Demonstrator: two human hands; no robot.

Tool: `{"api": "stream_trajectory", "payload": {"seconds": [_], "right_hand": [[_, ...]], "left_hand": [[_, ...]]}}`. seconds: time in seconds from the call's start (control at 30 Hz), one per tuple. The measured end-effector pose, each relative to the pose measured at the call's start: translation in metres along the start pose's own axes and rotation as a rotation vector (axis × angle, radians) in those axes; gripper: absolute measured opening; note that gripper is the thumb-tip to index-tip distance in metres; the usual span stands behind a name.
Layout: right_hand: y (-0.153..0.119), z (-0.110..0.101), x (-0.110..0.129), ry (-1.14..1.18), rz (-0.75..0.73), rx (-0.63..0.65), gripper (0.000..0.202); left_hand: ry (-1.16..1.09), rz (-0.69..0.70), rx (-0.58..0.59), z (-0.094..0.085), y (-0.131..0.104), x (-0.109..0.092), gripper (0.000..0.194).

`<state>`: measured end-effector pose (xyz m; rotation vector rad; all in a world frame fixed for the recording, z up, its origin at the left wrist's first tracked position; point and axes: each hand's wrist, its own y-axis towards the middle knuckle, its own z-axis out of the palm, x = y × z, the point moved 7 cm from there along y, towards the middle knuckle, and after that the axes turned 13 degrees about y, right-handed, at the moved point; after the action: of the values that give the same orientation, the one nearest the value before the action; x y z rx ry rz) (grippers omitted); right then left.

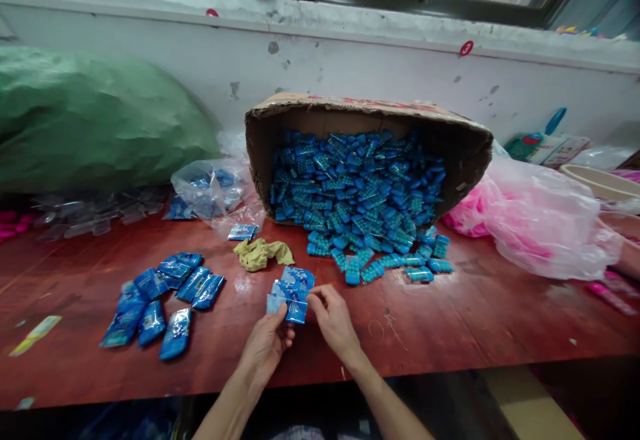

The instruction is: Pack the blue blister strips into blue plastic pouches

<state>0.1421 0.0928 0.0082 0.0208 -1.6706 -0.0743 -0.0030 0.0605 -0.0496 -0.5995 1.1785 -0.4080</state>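
Observation:
My left hand (270, 340) grips a few flat blue printed wrappers (293, 287) between thumb and fingers, fanned out above the table. At their right edge, my right hand (331, 317) has thumb and forefinger pinched together against the wrappers. To the left lie several filled blue packets (175, 333), glossy and plump. Beyond my hands a crumpled yellow-green cloth (263, 253) rests on the red table. Small clear containers with blue caps and teal beads (353, 270) spill out toward my right hand.
A cardboard box (480, 160) on its side holds a heap of these containers. Left of it sit a clear bag (215, 193) of blue wrappers and a big green sack (95, 120). Pink-filled plastic bags (545, 220) lie at right. The red table's (450, 327) front edge is near me.

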Motion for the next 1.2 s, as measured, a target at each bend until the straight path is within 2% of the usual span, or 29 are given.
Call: {"api": "stream_trajectory", "payload": {"seconds": [0.03,0.07,0.13,0.2,0.3,0.43,0.6,0.73,0.83,0.93,1.03,1.2], "right_hand": [[0.005,-0.015,0.006,-0.223,-0.090,-0.091,0.019],[0.010,-0.030,0.009,-0.442,-0.119,-0.192,0.025],[0.021,-0.053,0.004,-0.769,-0.076,-0.330,0.033],[0.030,-0.061,-0.004,-0.942,-0.038,-0.332,0.034],[0.030,-0.053,-0.013,-1.005,-0.071,-0.240,0.030],[0.019,-0.042,-0.016,-0.927,-0.124,-0.143,0.034],[0.017,-0.043,-0.022,-0.712,-0.086,-0.059,0.038],[0.017,-0.043,-0.022,-0.337,0.020,-0.025,0.030],[0.006,-0.027,-0.013,0.023,0.114,0.099,0.027],[-0.011,-0.008,-0.006,0.254,0.246,0.183,0.031],[-0.022,0.003,-0.004,0.331,0.297,0.182,0.031],[-0.024,0.000,0.002,0.201,0.148,0.138,0.026]], "left_hand": [[-0.015,-0.023,-0.018,-0.002,0.000,0.002,0.019],[-0.029,-0.051,-0.031,-0.002,-0.001,0.004,0.019],[-0.059,-0.110,-0.041,-0.002,-0.004,0.008,0.019],[-0.099,-0.156,-0.025,0.002,-0.008,0.010,0.019],[-0.154,-0.188,0.006,0.006,-0.010,0.010,0.020],[-0.185,-0.204,-0.006,0.005,-0.009,0.010,0.019],[-0.208,-0.243,-0.028,0.006,-0.009,0.011,0.020],[-0.229,-0.225,-0.033,0.006,-0.008,0.011,0.021],[-0.227,-0.179,-0.051,0.006,-0.006,0.010,0.020],[-0.215,-0.148,-0.066,0.006,-0.005,0.009,0.018],[-0.212,-0.127,-0.076,0.006,-0.004,0.009,0.018],[-0.203,-0.101,-0.077,0.003,-0.003,0.007,0.019]]}}
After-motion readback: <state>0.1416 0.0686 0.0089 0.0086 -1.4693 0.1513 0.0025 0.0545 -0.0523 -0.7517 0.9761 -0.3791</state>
